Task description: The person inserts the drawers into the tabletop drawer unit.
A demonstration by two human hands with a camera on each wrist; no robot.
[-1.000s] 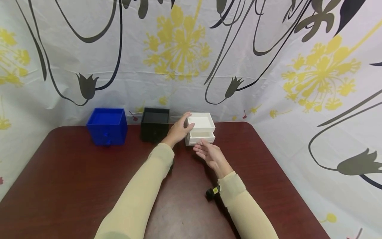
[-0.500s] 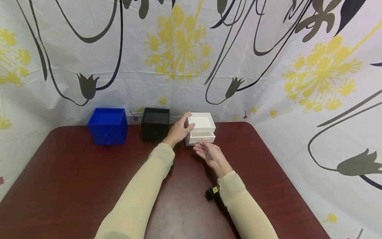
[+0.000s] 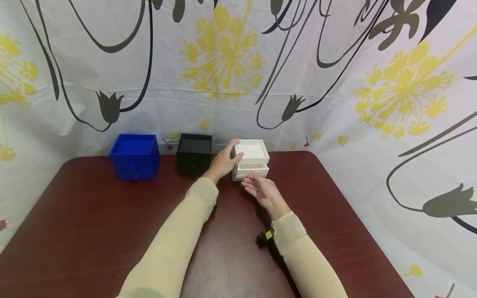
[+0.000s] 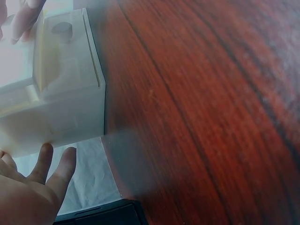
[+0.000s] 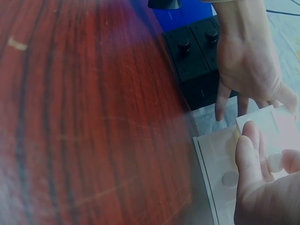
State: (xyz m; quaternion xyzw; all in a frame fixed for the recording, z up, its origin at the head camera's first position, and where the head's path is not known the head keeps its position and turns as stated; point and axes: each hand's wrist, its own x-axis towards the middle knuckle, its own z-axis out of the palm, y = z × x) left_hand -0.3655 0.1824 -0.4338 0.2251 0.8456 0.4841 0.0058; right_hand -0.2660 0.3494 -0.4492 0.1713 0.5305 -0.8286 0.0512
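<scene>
A small white drawer box (image 3: 251, 150) with an open-topped tray on it stands near the table's far edge. Its upper drawer (image 3: 258, 172) juts partway out at the front, and the lower drawer with its round knob (image 5: 229, 179) is closed. My left hand (image 3: 222, 164) rests against the box's left side, fingers spread and mostly straight, thumb near the top front edge. With thumb and finger, my right hand (image 3: 263, 191) pinches the upper drawer's white knob (image 5: 275, 162); its other fingers extend beside the drawer front.
Left of the white box stands a black drawer box (image 3: 193, 155), and farther left a blue one (image 3: 134, 158), both with drawers closed. The dark red-brown table (image 3: 112, 231) ends just behind them at a patterned cloth backdrop (image 3: 156, 74).
</scene>
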